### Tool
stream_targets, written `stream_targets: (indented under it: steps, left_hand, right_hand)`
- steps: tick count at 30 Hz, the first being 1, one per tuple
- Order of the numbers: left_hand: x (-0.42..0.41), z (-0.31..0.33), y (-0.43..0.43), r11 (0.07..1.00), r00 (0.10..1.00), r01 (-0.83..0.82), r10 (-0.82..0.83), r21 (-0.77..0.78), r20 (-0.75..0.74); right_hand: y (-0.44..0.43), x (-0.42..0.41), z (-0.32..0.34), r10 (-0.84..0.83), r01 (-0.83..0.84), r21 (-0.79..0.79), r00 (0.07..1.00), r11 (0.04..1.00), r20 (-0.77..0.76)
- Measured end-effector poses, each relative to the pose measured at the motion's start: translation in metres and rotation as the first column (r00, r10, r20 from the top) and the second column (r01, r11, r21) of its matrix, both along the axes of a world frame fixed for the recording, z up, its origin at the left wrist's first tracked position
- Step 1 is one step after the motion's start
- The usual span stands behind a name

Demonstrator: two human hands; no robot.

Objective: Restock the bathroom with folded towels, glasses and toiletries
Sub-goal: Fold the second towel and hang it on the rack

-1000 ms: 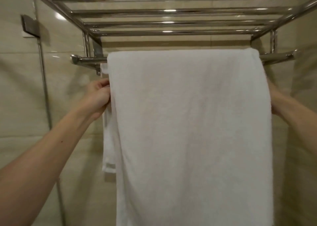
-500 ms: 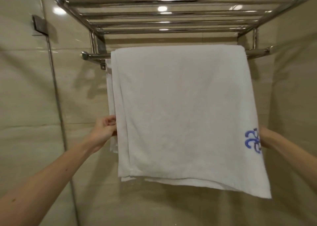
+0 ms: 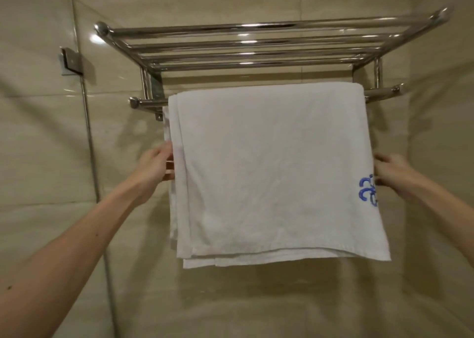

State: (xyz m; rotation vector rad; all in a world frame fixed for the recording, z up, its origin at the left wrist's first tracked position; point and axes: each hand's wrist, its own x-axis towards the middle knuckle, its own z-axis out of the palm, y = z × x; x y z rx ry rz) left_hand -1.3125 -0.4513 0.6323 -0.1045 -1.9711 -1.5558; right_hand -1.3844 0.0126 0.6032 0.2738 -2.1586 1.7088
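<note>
Two hands, yours, met the towel (image 3: 269,170) at mid-height, one at each side edge. Your left hand (image 3: 156,168) pinched the stacked layers of the left edge, thumb towards the front and fingers curled round them, probably to square those layers up. Your right hand (image 3: 389,176) lay against the right edge just beside a blue embroidered emblem (image 3: 368,191). Its fingertips were hidden at the cloth, so whether it gripped or only touched could not be told. Holding both edges level looked like a way to draw the cloth flat and centre it. The towel, white and folded in several layers, was draped over the lower rail (image 3: 146,103) of a chrome wall rack, with back layers showing just below the front one along the bottom. Above the rail ran the rack's slatted shelf (image 3: 256,42). Behind everything was a beige tiled wall (image 3: 256,307), and to the left a glass panel (image 3: 38,132) was held by a metal bracket (image 3: 71,61).
</note>
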Motion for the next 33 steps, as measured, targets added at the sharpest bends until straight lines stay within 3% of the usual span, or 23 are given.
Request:
stream_targets:
  steps: [1, 3, 6, 10, 15, 20, 22, 24, 26, 29, 33]
  left_hand:
    - [-0.003, 0.012, 0.005, 1.000, 1.000, 0.014, -0.014, -0.007, 0.006]
    - [-0.007, 0.027, 0.019, 0.999, 0.999, -0.030, 0.030, -0.015, -0.037]
    - [-0.014, 0.041, 0.040, 0.975, 0.955, -0.221, 0.223, 0.030, -0.195]
    - [-0.022, 0.068, 0.043, 0.919, 0.864, -0.393, 0.364, -0.013, -0.348]
    - [-0.024, 0.107, 0.033, 0.820, 0.790, -0.571, 0.536, -0.037, -0.298]
    - [-0.009, 0.108, 0.022, 0.772, 0.784, -0.618, 0.588, -0.150, -0.200]
    - [0.003, 0.100, 0.019, 0.749, 0.775, -0.631, 0.601, -0.202, -0.194]
    - [0.018, 0.092, 0.025, 0.713, 0.747, -0.664, 0.613, -0.226, -0.258]
    - [0.032, 0.081, 0.040, 0.729, 0.769, -0.630, 0.538, -0.267, -0.345]
    - [0.061, 0.061, 0.080, 0.734, 0.902, -0.415, 0.253, -0.538, -0.351]
    - [0.094, 0.019, 0.138, 0.541, 0.983, -0.120, -0.054, -0.833, -0.177]
  right_hand:
    - [-0.006, 0.004, 0.021, -0.047, 0.044, -0.097, 0.998, 0.994, -0.035]
    - [-0.015, 0.008, 0.062, -0.004, -0.005, -0.134, 0.998, 0.991, -0.065]
    - [-0.027, 0.000, 0.094, -0.003, -0.017, -0.163, 0.992, 0.987, -0.124]
    - [-0.036, -0.018, 0.125, -0.149, 0.086, -0.280, 0.966, 0.956, -0.211]
    - [-0.027, -0.043, 0.153, -0.165, 0.107, -0.325, 0.974, 0.940, -0.157]
    - [0.001, -0.083, 0.145, -0.295, 0.252, -0.293, 0.949, 0.922, -0.113]
    - [-0.009, -0.040, 0.132, -0.367, 0.342, -0.191, 0.923, 0.920, -0.118]
    - [-0.018, -0.004, 0.115, -0.460, 0.455, -0.078, 0.858, 0.887, -0.229]
    - [-0.026, 0.026, 0.092, -0.477, 0.520, -0.002, 0.782, 0.854, -0.401]
    - [-0.039, 0.071, 0.045, -0.310, 0.382, 0.044, 0.805, 0.923, -0.505]
    - [-0.046, 0.135, -0.036, -0.056, 0.157, 0.156, 0.857, 0.975, -0.513]
